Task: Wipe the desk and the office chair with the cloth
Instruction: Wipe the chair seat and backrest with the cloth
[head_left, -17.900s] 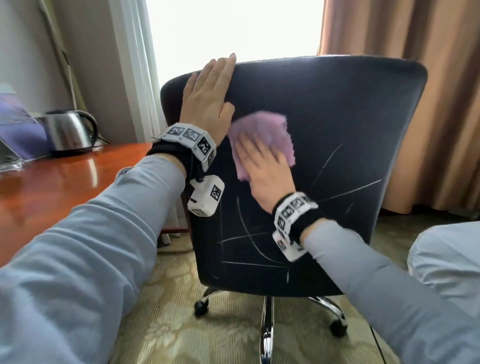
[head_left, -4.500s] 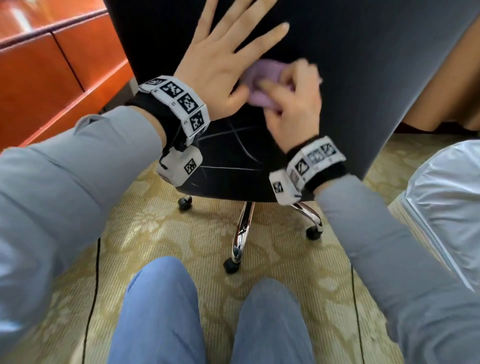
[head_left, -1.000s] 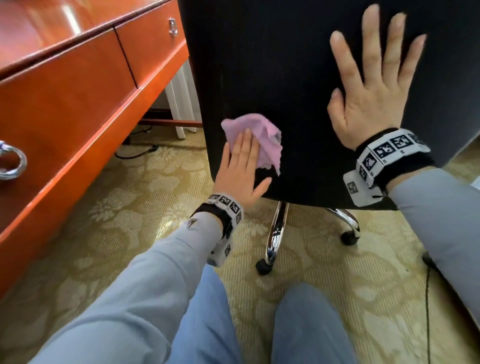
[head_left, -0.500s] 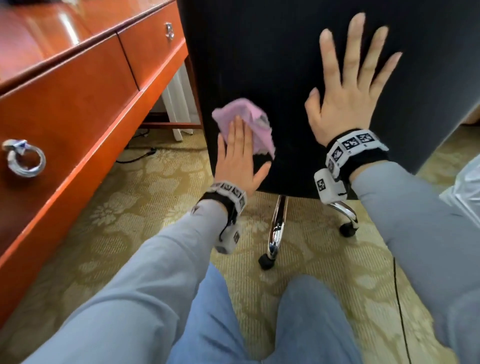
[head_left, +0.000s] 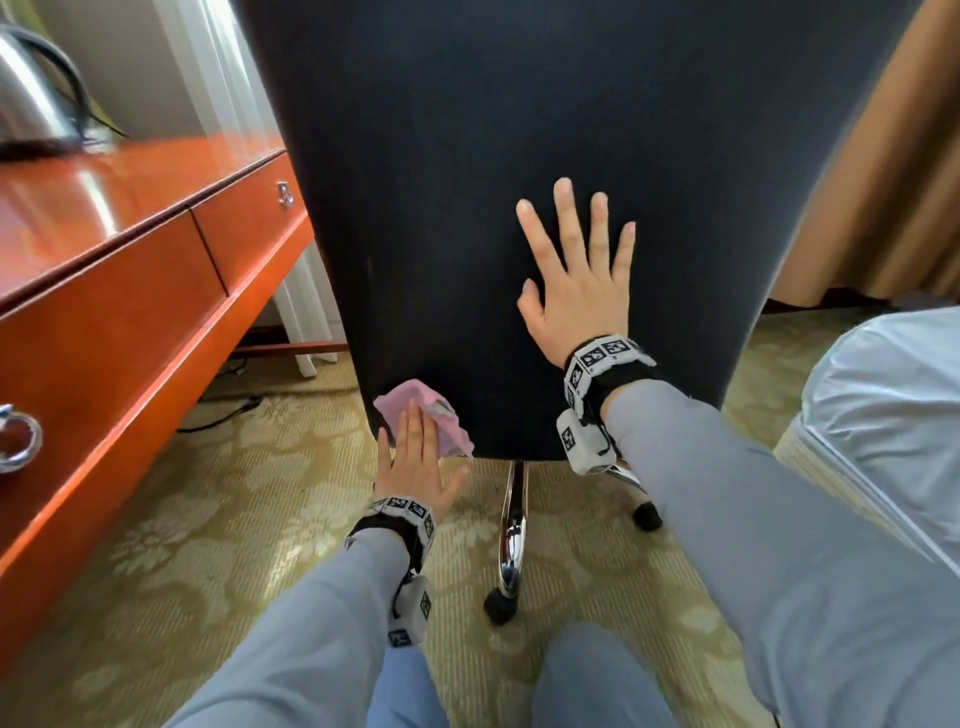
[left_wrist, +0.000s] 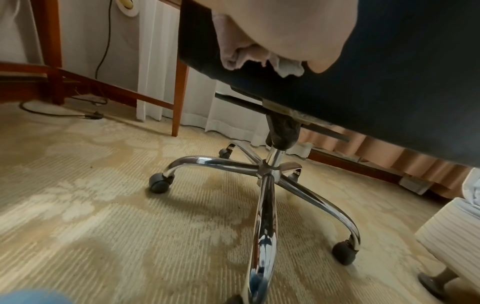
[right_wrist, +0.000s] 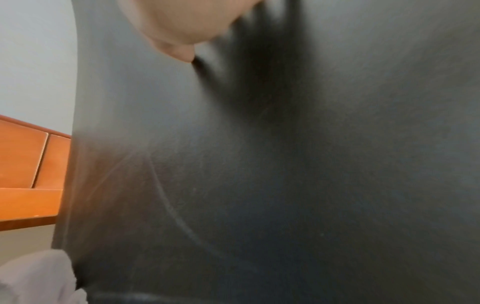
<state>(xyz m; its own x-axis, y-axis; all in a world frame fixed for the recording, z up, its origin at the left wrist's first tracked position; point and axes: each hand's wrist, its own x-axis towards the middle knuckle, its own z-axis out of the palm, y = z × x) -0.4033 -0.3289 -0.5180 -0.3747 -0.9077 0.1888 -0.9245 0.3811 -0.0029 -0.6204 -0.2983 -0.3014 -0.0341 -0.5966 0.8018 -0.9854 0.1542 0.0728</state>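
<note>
A pink cloth (head_left: 426, 423) is pressed flat against the lower left corner of the dark back of an office chair (head_left: 545, 130), right at the bottom edge of the backrest. The person's left hand (head_left: 415, 467) holds it there with straight fingers lying close together on the cloth and the thumb angled out to the right; the cloth's ragged edges stick out above and to the right of the fingers. In the left wrist view, the crumpled lower edge of the cloth (left_wrist: 249, 55) hangs just below the palm against the dark chair. The right hand (head_left: 576, 280) rests flat on the middle of the backrest, well apart from the cloth, with all five fingers straight and spread wide, holding nothing. In the right wrist view the base of this hand (right_wrist: 182, 22) lies close over the chair's dark surface, which shows faint pale scratch lines. Both arms wear grey sleeves and wrist straps with black and white markers. Beneath the seat, a chrome star base (left_wrist: 265, 174) with black casters stands on a patterned beige carpet (head_left: 234, 519). To the left is a glossy reddish wooden desk (head_left: 104, 270) with drawers and metal ring pulls; a steel kettle (head_left: 26, 93) sits on its top. Tan curtains (head_left: 883, 182) hang at the right, and the corner of a white bed (head_left: 893, 395) shows at the right edge.
</note>
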